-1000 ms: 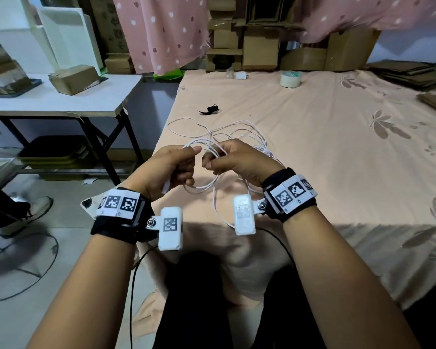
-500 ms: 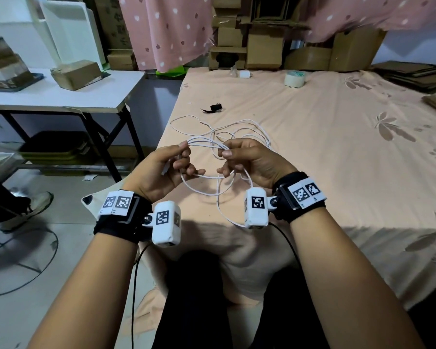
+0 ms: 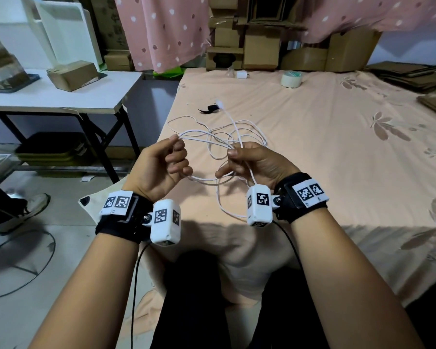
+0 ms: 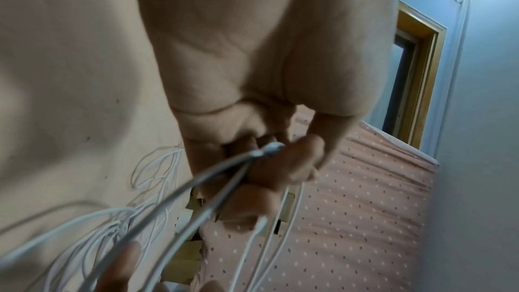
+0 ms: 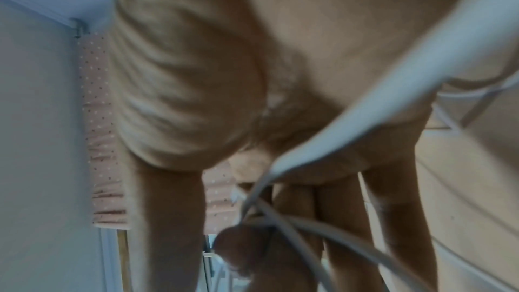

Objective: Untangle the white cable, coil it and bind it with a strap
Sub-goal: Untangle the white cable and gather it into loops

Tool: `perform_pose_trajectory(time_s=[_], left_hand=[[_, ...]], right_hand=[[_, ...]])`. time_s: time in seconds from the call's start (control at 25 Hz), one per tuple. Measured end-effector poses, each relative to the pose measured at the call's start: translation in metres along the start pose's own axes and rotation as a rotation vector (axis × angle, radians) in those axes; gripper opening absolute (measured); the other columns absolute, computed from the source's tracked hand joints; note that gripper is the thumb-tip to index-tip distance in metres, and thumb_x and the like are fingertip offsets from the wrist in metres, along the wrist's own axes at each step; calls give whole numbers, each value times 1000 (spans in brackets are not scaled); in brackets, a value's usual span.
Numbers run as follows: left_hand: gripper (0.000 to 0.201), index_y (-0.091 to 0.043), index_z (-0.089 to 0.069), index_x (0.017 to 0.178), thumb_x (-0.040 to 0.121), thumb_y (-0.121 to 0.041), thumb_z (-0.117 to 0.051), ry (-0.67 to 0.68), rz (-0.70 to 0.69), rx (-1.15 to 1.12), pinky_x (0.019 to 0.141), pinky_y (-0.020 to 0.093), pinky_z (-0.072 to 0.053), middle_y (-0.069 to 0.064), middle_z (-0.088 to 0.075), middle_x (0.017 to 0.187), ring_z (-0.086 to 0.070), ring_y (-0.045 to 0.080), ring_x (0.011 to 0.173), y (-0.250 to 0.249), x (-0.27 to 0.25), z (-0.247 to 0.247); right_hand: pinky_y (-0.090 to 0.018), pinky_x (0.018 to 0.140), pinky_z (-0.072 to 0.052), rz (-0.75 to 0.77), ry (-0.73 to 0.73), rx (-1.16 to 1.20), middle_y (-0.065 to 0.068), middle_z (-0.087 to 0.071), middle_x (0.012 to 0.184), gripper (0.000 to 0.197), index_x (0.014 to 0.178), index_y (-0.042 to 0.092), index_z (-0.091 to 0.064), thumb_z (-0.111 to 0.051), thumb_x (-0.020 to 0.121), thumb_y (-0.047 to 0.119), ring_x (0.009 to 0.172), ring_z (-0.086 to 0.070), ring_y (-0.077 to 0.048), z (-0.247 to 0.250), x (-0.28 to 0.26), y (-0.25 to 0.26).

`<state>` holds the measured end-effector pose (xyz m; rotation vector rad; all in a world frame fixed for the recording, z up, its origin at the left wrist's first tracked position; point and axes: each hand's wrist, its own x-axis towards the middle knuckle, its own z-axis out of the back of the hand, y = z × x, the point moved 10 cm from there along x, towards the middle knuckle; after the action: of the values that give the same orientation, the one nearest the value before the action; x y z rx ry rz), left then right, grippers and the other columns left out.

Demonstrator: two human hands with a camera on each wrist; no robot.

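Note:
The white cable (image 3: 247, 127) lies in tangled loops on the peach bed sheet (image 3: 337, 152), with several strands lifted between my hands. My left hand (image 3: 166, 162) pinches a strand between thumb and forefinger, and the left wrist view shows the cable (image 4: 233, 168) running through its curled fingers (image 4: 280, 163). My right hand (image 3: 252, 162) pinches a bunch of strands at its fingertips; the right wrist view shows the cable (image 5: 280, 214), blurred, crossing its fingers (image 5: 342, 219). One cable end (image 3: 220, 103) points to a small black strap (image 3: 209, 108) lying farther back on the sheet.
A tape roll (image 3: 290, 79) and a small white charger (image 3: 242, 75) sit at the far end of the bed. A white folding table (image 3: 61, 96) with a cardboard box (image 3: 72, 74) stands to the left. Someone's shoe (image 3: 20, 212) is on the floor at left.
My hands have drawn apart, stretching the strands between them. One cable end has slid out of the tangle and now lies near the black strap.

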<state>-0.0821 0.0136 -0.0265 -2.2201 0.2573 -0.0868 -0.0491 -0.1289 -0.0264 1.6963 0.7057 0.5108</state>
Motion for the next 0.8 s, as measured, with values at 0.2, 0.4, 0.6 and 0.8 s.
perform_pose_trajectory(time_s=[0.2, 0.4, 0.6, 0.8], left_hand=[[36, -20, -44, 66, 101, -27, -48, -120, -43, 42, 48, 20, -30, -8, -16, 59, -18, 6, 39, 1, 6, 11], [26, -20, -49, 78, 82, -27, -74, -28, -17, -85, 38, 14, -26, -8, -29, 67, -31, 5, 55, 4, 8, 15], [21, -17, -56, 89, 82, -25, -74, 60, -63, -222, 73, 24, -55, -11, -38, 58, -34, 4, 47, 5, 9, 13], [26, -18, -52, 90, 79, -23, -76, 76, -108, -198, 64, 26, -54, -9, -46, 67, -56, 8, 57, 6, 8, 14]], right_hand=[[-19, 57, -51, -23, -144, -111, -3, -43, 45, 41, 73, 11, -52, -42, 109, 26, 78, -74, -31, 8, 2, -2], [-33, 71, -56, -18, -150, -76, -7, -54, 53, 30, 84, 7, -59, -46, 107, 21, 75, -73, -30, 11, 3, -5], [-48, 85, -57, -81, -166, 37, -12, -65, 64, 32, 84, 6, -59, -44, 108, 22, 90, -71, -34, 22, -1, -19], [-49, 82, -58, -98, -202, 36, -7, -54, 53, 34, 89, 1, -65, -45, 107, 21, 68, -68, -29, 33, -1, -21]])
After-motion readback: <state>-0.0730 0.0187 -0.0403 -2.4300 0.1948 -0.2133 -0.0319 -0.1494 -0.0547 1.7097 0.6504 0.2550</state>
